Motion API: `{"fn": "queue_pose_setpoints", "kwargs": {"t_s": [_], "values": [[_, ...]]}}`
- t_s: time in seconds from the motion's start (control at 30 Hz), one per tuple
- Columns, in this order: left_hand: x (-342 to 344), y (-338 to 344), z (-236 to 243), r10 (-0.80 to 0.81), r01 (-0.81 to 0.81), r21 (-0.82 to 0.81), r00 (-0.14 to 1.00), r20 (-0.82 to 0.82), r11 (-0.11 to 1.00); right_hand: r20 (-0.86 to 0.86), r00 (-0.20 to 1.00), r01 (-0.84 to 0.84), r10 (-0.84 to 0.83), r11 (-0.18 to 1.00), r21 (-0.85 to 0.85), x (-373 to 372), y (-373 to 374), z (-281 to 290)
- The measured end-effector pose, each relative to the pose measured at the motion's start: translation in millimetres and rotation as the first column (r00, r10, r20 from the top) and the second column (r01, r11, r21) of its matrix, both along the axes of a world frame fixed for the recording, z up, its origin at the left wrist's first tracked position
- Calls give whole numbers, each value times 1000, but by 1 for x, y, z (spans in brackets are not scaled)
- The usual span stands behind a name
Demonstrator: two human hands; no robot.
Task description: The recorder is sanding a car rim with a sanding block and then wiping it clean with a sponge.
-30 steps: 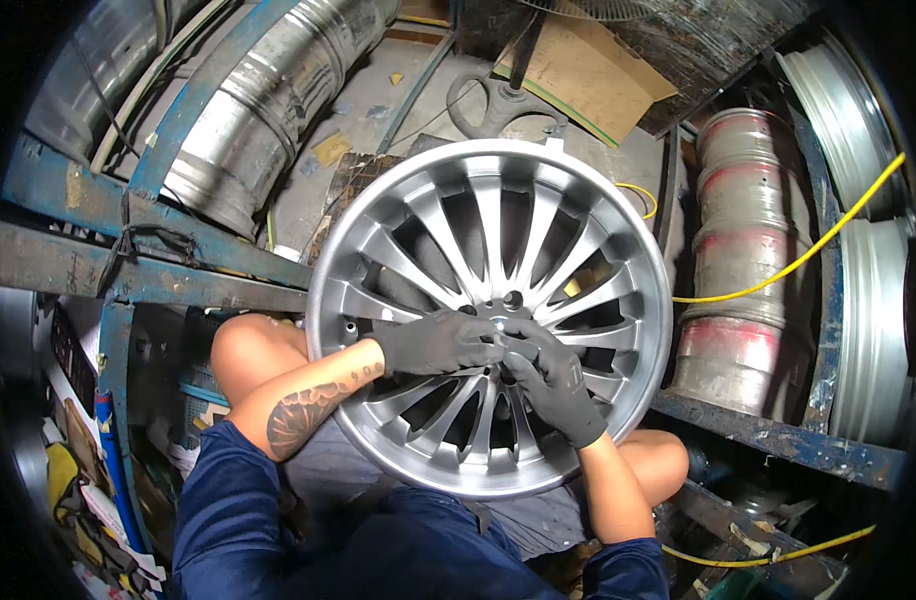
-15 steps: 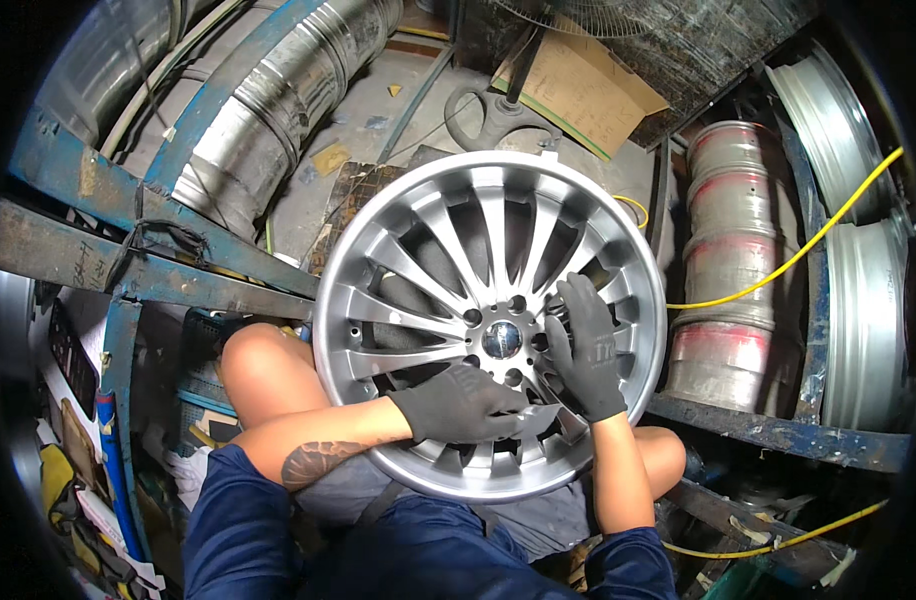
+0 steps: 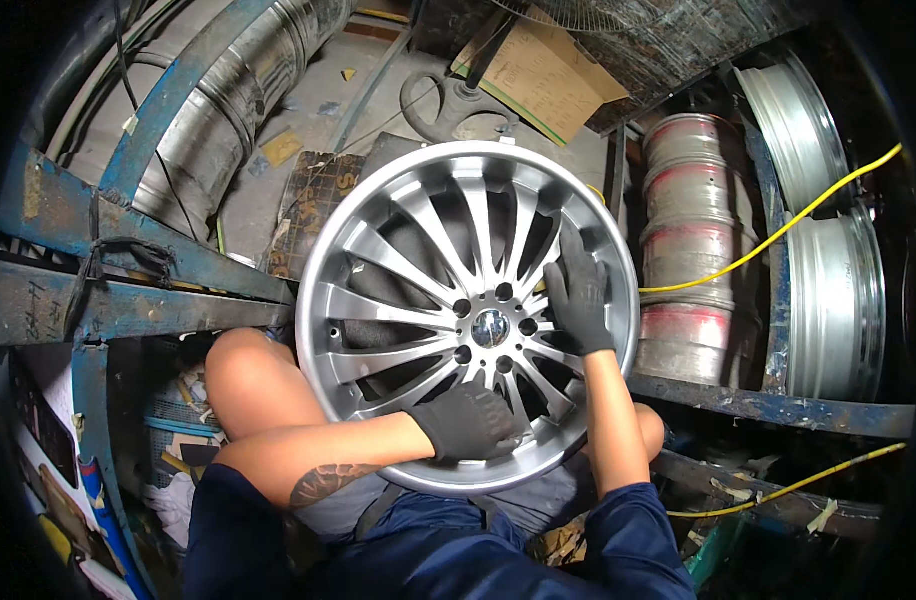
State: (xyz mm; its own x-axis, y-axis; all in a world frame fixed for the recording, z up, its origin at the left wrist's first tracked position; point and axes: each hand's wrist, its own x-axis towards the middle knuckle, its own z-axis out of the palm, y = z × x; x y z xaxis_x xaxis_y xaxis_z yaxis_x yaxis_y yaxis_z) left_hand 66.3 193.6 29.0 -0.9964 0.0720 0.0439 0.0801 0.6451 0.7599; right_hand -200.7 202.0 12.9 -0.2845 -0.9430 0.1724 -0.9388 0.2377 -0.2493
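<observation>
A silver multi-spoke wheel rim (image 3: 318, 300) lies face up across my lap, with a shiny cap (image 3: 491, 328) at its hub. My left hand (image 3: 470, 424), in a dark grey glove, is closed low on the wheel, over the lower spokes. A thin grey sheet (image 3: 523, 437) barely shows at its fingertips; the rest is hidden under the glove. My right hand (image 3: 580, 290), gloved alike, rests with fingers stretched out along the right-hand spokes and the inner wall of the rim.
Scuffed blue metal frames (image 3: 188, 275) stand close on the left. Stacked bare metal rims (image 3: 686, 250) sit in a rack to the right, crossed by a yellow hose (image 3: 778, 250). Beyond the wheel are a fan's grey base (image 3: 463, 110) and a cardboard box (image 3: 548, 75).
My right hand has moved up, away from the hub toward the rim's inner wall. My left hand has curled further, and less of the grey sheet shows. The whole view has shifted slightly.
</observation>
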Motion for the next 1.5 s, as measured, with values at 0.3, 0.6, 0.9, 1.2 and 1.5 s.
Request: {"fn": "queue_pose_setpoints", "kwargs": {"t_s": [0.3,0.6,0.9,1.2,1.5], "values": [[-6,-27,29,30,-33,-23,995,-96,999,-29,999,40,-42,997,-66,31,8,-10],[26,-29,20,25,-28,35,997,75,999,-143,987,-69,75,997,47,96,48,-9],[49,-24,4,152,-152,41,988,3,988,-230,969,-95,93,995,2,77,17,-6],[46,-37,16,47,-40,-34,974,220,999,-210,978,-5,-14,996,-92,41,-65,-3],[47,-33,15,91,-93,19,990,105,995,-186,982,-17,-23,977,-210,68,-44,-7]]}}
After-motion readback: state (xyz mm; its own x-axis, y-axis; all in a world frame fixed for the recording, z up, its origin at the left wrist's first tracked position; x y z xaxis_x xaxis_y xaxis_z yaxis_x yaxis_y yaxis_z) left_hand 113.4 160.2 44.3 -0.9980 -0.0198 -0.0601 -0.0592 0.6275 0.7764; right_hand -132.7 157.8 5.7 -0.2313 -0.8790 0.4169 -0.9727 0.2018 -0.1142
